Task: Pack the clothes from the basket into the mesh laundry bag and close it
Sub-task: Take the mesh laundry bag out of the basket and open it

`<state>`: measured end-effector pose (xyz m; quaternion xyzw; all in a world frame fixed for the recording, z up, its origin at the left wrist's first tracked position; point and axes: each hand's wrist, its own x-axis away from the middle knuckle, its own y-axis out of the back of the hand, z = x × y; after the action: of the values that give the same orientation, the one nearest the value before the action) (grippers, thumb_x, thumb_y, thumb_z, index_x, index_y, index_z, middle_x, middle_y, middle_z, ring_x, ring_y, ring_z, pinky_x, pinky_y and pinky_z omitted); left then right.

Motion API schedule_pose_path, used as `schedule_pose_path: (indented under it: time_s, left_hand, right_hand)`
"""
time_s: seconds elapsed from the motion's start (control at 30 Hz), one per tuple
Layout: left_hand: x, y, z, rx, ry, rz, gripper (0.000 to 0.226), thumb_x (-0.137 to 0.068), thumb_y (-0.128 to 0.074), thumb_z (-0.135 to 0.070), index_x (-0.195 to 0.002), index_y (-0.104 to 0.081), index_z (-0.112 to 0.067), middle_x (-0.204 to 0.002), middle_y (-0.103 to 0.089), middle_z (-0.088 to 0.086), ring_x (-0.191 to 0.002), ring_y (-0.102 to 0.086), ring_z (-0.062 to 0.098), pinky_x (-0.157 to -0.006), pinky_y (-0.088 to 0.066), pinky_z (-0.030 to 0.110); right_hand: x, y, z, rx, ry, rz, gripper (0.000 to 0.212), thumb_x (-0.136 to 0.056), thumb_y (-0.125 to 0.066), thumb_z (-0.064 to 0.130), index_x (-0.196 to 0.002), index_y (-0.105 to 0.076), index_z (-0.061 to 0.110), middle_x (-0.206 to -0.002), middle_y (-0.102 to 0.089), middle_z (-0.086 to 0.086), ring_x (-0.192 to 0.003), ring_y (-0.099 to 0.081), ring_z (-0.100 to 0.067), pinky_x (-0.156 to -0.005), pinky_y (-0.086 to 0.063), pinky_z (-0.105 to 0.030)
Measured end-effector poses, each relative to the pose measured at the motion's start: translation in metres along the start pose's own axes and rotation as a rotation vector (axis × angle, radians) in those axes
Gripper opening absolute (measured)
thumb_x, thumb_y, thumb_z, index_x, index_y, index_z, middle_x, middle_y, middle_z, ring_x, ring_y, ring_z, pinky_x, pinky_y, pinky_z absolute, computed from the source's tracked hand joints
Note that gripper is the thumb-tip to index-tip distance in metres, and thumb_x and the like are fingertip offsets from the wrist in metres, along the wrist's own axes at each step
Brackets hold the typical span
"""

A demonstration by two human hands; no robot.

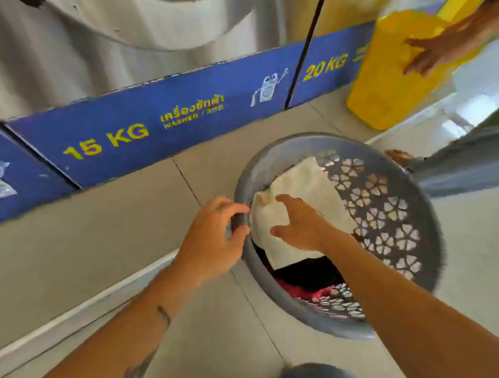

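While the grey plastic laundry basket (415,210) stands on the pale tiled floor (101,238), its round rim faces the camera and its wall shows a cut-out flower pattern. Inside it a white cloth (302,183) lies on top, spread against the near-left side, with a dark garment (309,272) below it and a red or pink garment (304,292) at the bottom edge of the pile.

The left hand (213,239) sits at the basket's left rim, its fingers (237,209) and thumb curled around the rim's edge in a grip. The right hand (298,224) reaches over the opening with fingers spread and slightly bent, open, lying on or just above the white cloth; whether it has pinched any fabric cannot be told. Both forearms are bare, and the left one carries dark tattoo marks.

Beyond the basket a row of steel washing machines (122,51) runs along the back, with a blue base panel (154,127) lettered "15 KG", "WASHER" and, further right, "20 KG" in yellow. At the upper right a yellow bag-like object (381,83) stands on the floor; the blur makes it hard to say whether it is mesh. Another person's hand (431,52) rests against it, fingers extended. That person's foot (398,156) and grey trouser leg (470,162) show just right of the basket.
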<state>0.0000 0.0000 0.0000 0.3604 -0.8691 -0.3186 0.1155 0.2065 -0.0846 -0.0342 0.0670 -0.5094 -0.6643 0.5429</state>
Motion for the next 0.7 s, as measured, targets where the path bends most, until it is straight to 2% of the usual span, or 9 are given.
schedule_pose_path:
  time_s: [0.1,0.2,0.27,0.33,0.4,0.5,0.53,0.6,0.7]
  left_hand:
    - [-0.001,-0.015,0.015,-0.098,-0.176,-0.113,0.033,-0.081,-0.063,-0.027,-0.112,-0.070,-0.017,-0.105,-0.051,-0.009,-0.095,-0.054,0.008,-0.081,-0.040,0.015]
    - [0.001,-0.021,0.024,-0.118,-0.214,-0.168,0.032,-0.082,-0.061,-0.031,-0.112,-0.069,-0.021,-0.106,-0.051,-0.013,-0.093,-0.052,0.003,-0.077,-0.035,0.006]
    - [0.007,-0.020,0.024,-0.157,-0.224,-0.169,0.032,-0.085,-0.062,-0.028,-0.114,-0.069,-0.020,-0.111,-0.054,-0.011,-0.097,-0.054,0.005,-0.080,-0.036,0.012]
    - [0.017,-0.015,0.018,-0.183,-0.217,-0.149,0.031,-0.087,-0.064,-0.022,-0.117,-0.068,-0.017,-0.116,-0.056,-0.008,-0.103,-0.056,0.011,-0.086,-0.039,0.018]
    - [0.033,-0.010,0.007,-0.203,-0.193,-0.110,0.031,-0.088,-0.064,-0.020,-0.119,-0.067,-0.016,-0.118,-0.057,-0.006,-0.106,-0.058,0.015,-0.092,-0.045,0.028]
    - [0.055,-0.001,-0.012,-0.265,-0.173,-0.071,0.036,-0.089,-0.061,-0.024,-0.124,-0.062,-0.022,-0.122,-0.055,-0.009,-0.111,-0.056,0.017,-0.096,-0.045,0.035]
    - [0.060,0.003,-0.019,-0.280,-0.169,-0.086,0.039,-0.089,-0.060,-0.026,-0.128,-0.059,-0.024,-0.124,-0.053,-0.009,-0.114,-0.055,0.018,-0.097,-0.045,0.035]
    - [0.072,0.006,-0.034,-0.243,-0.169,-0.145,0.053,-0.089,-0.061,-0.029,-0.140,-0.045,-0.031,-0.136,-0.046,-0.007,-0.125,-0.047,0.017,-0.102,-0.041,0.034]
    - [0.096,0.006,-0.062,-0.102,-0.184,-0.229,0.085,-0.087,-0.063,-0.035,-0.152,-0.008,-0.043,-0.156,-0.013,-0.013,-0.145,-0.017,0.009,-0.111,-0.028,0.034]
  right_hand:
    - [-0.026,-0.032,-0.012,0.077,-0.008,-0.006,0.097,-0.082,-0.071,0.045,-0.156,-0.011,0.026,-0.150,-0.032,-0.015,-0.135,-0.040,-0.041,-0.106,-0.041,-0.049]
    - [-0.038,-0.051,-0.008,0.084,-0.007,-0.084,0.080,-0.085,-0.068,0.034,-0.149,-0.022,0.017,-0.133,-0.051,-0.018,-0.116,-0.055,-0.039,-0.086,-0.047,-0.043]
    - [-0.030,-0.051,-0.006,0.113,0.019,-0.181,0.053,-0.086,-0.061,0.024,-0.133,-0.037,0.017,-0.116,-0.061,-0.016,-0.099,-0.060,-0.038,-0.076,-0.049,-0.042]
    - [-0.008,-0.041,0.000,0.054,0.023,-0.257,0.036,-0.084,-0.059,0.019,-0.118,-0.046,0.018,-0.104,-0.063,-0.014,-0.093,-0.062,-0.039,-0.075,-0.052,-0.044]
    - [0.020,-0.025,0.007,-0.008,0.056,-0.311,0.034,-0.082,-0.055,0.016,-0.116,-0.050,0.018,-0.103,-0.064,-0.014,-0.094,-0.061,-0.040,-0.078,-0.053,-0.047]
    - [0.067,0.007,0.020,-0.060,0.148,-0.397,0.045,-0.086,-0.057,0.014,-0.130,-0.051,0.019,-0.117,-0.063,-0.014,-0.106,-0.059,-0.038,-0.088,-0.051,-0.046]
    - [0.082,0.018,0.025,-0.074,0.200,-0.422,0.046,-0.087,-0.059,0.014,-0.133,-0.051,0.018,-0.120,-0.063,-0.013,-0.109,-0.058,-0.037,-0.089,-0.049,-0.042]
    - [0.113,0.035,0.037,-0.123,0.292,-0.452,0.045,-0.088,-0.064,0.013,-0.132,-0.053,0.017,-0.115,-0.063,-0.007,-0.106,-0.060,-0.031,-0.079,-0.046,-0.033]
    - [0.164,0.052,0.056,-0.213,0.416,-0.469,0.041,-0.088,-0.067,0.007,-0.126,-0.058,0.017,-0.103,-0.064,0.000,-0.092,-0.063,-0.019,-0.066,-0.044,-0.021]
